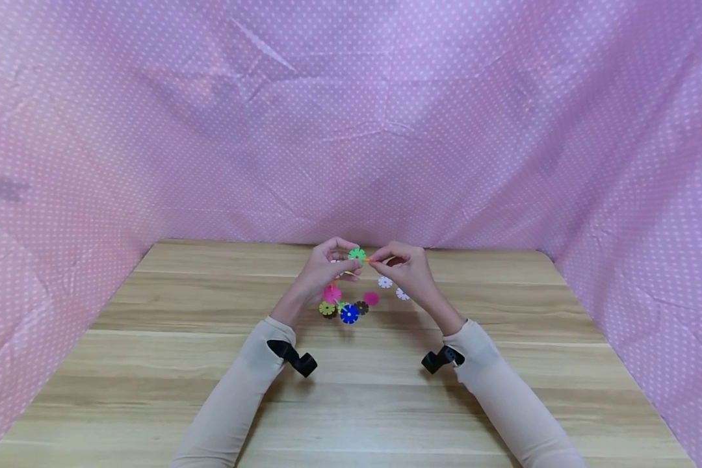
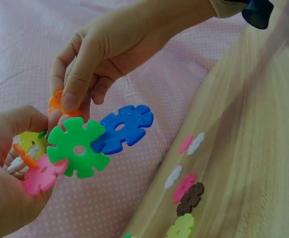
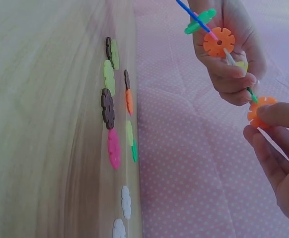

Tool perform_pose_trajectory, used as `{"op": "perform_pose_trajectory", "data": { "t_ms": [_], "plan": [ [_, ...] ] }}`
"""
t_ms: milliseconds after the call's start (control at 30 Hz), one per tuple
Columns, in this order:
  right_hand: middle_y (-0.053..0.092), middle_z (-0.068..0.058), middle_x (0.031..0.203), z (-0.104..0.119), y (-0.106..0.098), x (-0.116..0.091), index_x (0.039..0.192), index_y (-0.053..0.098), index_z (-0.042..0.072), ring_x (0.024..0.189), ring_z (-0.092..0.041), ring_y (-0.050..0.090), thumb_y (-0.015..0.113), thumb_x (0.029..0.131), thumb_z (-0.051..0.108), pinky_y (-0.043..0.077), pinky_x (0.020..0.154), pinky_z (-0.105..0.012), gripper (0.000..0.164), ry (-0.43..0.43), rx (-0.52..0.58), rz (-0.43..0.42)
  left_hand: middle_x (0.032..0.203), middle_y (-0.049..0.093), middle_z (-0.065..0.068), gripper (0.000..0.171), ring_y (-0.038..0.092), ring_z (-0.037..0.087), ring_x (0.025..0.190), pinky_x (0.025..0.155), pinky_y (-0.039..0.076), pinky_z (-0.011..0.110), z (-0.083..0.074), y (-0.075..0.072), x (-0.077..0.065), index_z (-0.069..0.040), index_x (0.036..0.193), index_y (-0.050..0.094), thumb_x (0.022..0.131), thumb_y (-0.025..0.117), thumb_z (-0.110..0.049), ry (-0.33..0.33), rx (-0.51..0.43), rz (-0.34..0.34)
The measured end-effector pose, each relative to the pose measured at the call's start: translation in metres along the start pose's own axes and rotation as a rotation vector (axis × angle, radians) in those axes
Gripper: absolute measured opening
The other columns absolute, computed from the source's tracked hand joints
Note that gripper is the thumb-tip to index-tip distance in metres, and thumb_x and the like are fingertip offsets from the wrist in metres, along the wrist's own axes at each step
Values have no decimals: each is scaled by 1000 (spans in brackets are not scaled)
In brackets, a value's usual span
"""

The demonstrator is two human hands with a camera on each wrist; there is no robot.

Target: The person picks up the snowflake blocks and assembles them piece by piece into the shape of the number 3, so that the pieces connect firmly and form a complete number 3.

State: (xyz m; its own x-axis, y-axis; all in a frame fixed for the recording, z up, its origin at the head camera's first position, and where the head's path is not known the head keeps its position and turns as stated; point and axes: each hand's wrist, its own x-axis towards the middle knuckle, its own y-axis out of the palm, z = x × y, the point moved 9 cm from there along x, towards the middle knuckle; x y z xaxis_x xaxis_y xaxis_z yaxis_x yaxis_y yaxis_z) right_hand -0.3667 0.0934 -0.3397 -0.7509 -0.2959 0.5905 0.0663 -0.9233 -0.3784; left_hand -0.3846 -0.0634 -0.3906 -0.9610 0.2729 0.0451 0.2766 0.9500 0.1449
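Note:
My left hand (image 1: 318, 273) holds a linked chain of notched plastic discs. Blue (image 2: 129, 126), green (image 2: 67, 161), pink (image 2: 37, 181) and yellow (image 2: 32, 140) discs show in the left wrist view, joined at angles; an orange disc (image 3: 224, 38) of the chain shows in the right wrist view. Between thumb and fingers, my right hand (image 1: 409, 266) pinches another orange disc (image 3: 256, 116). Its edge meets a green disc seen edge-on, beside my left fingertips. Both hands are raised above the far part of the table, and my left fingers hide some of the chain.
Loose discs lie on the wooden table (image 1: 351, 403) under and beside the hands: a brown disc (image 3: 107, 109), a pink disc (image 3: 113, 148), a white disc (image 3: 126, 202) and several more. Pink dotted cloth (image 1: 351, 130) hangs behind the table's far edge and at both sides.

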Motion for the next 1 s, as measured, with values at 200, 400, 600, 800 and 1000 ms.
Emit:
{"op": "perform_pose_trajectory", "data": {
  "t_ms": [200, 400, 600, 800, 1000],
  "plan": [
    [75, -15, 83, 4, 0, -1, 86, 77, -2, 75, -6, 66, 79, 89, 10, 62, 67, -26, 12, -45, 36, -42, 93, 68, 6, 32, 71, 15, 73, 75, 65, 32, -5, -1, -1, 3, 120, 59, 89, 66, 9, 15, 1, -14],
    [73, -19, 80, 7, 3, -4, 82, 78, 4, 72, -3, 65, 79, 86, -1, 59, 65, -17, 6, -52, 113, -87, 93, 68, 7, 31, 71, 14, 73, 77, 64, 31, -6, -1, -2, 2, 119, 60, 89, 65, 9, 4, -17, -21],
    [73, -25, 85, 3, 4, -4, 87, 72, -10, 73, -2, 65, 77, 85, -7, 57, 67, -16, 6, 16, 101, -99, 95, 66, 6, 35, 71, 16, 79, 83, 64, 33, -4, 2, -1, 4, 128, 56, 93, 63, 5, -10, -22, -6],
    [72, -30, 91, -4, 7, -1, 92, 70, -13, 79, -24, 71, 74, 86, -10, 59, 70, -20, 8, 111, 91, -70, 97, 66, 3, 39, 68, 16, 85, 87, 62, 32, 2, 7, -2, 6, 134, 52, 97, 60, 0, -66, -37, 21],
    [75, -25, 95, -11, 5, 1, 94, 73, -8, 84, -24, 74, 76, 87, -3, 60, 73, -18, 9, 148, 118, -1, 103, 68, 4, 31, 69, 17, 89, 72, 57, 23, 12, 2, -2, -8, 127, 60, 98, 65, -15, -162, 30, 28]
  ]
}}
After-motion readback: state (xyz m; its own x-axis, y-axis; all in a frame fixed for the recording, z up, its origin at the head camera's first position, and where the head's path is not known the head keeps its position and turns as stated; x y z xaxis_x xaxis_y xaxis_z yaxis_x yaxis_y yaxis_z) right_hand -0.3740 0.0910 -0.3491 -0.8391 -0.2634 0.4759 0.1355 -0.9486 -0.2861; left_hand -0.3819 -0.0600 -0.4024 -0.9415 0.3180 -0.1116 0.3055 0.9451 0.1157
